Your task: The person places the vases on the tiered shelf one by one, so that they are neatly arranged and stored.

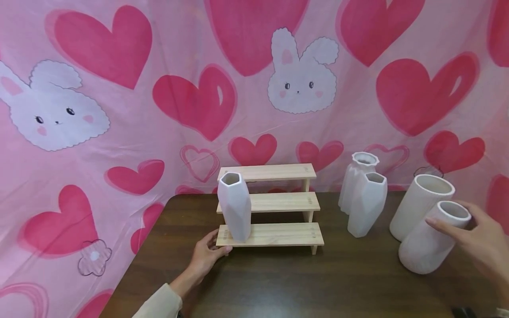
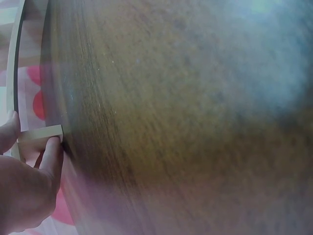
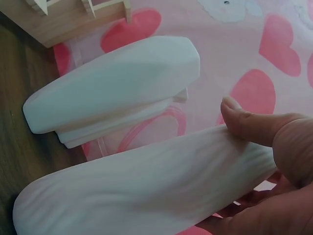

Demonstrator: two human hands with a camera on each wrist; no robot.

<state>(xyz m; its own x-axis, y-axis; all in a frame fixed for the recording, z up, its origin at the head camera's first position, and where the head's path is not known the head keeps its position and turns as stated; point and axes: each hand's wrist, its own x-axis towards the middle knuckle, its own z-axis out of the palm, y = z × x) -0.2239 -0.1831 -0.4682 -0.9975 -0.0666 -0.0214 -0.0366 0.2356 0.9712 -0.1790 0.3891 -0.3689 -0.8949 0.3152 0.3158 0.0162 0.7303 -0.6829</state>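
Note:
A three-step wooden display stand (image 1: 274, 234) stands on the table, and my left hand (image 1: 207, 256) grips the left end of its lowest step. In the left wrist view, the left hand (image 2: 29, 188) has its thumb on the board and a finger against the stand's leg (image 2: 41, 133). A white faceted vase (image 1: 235, 207) stands upright at the left of that step. On the right, my right hand (image 1: 479, 236) grips a white cylindrical vase (image 1: 427, 245) near its rim. The right wrist view shows the thumb and fingers on opposite sides of this vase (image 3: 137, 186).
Just behind the held vase is another white cylindrical vase (image 1: 417, 203). Further left stand a second faceted vase (image 1: 367, 205) and a fluted vase (image 1: 350, 183) with a wavy rim. A pink cloth (image 1: 254, 119) with hearts and rabbits hangs behind the dark wooden table (image 1: 278, 282).

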